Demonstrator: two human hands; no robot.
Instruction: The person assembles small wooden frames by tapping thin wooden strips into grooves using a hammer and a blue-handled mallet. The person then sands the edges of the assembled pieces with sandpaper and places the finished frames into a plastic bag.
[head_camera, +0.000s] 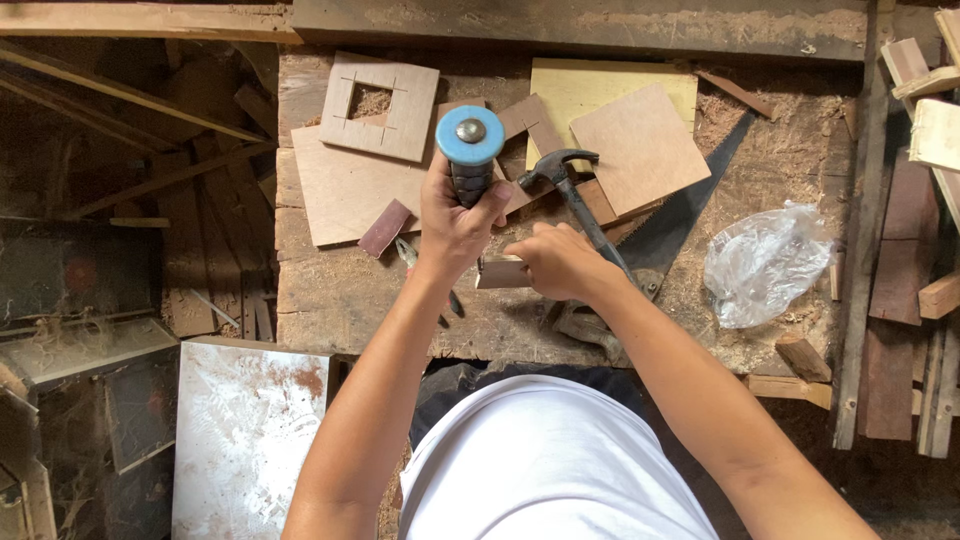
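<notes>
The left hand (455, 225) is fisted around an upright tool with a ribbed dark handle and round blue cap (470, 140). Just right, the right hand (560, 262) pinches a small pale wooden block (502, 272) on the worn wooden workbench (330, 300), near a steel claw hammer (570, 185).

Blue-capped tool handle (470, 140), yellow board (600, 85), white shirt (550, 460)

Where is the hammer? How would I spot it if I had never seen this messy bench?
Look at the old wooden workbench dusted with sawdust. Just past the right hand, the hammer lies on the plywood pieces, its handle running down behind that hand. It is the only dark metal tool with a curved, forked claw head; the saw beside it is flat and toothed.
</notes>
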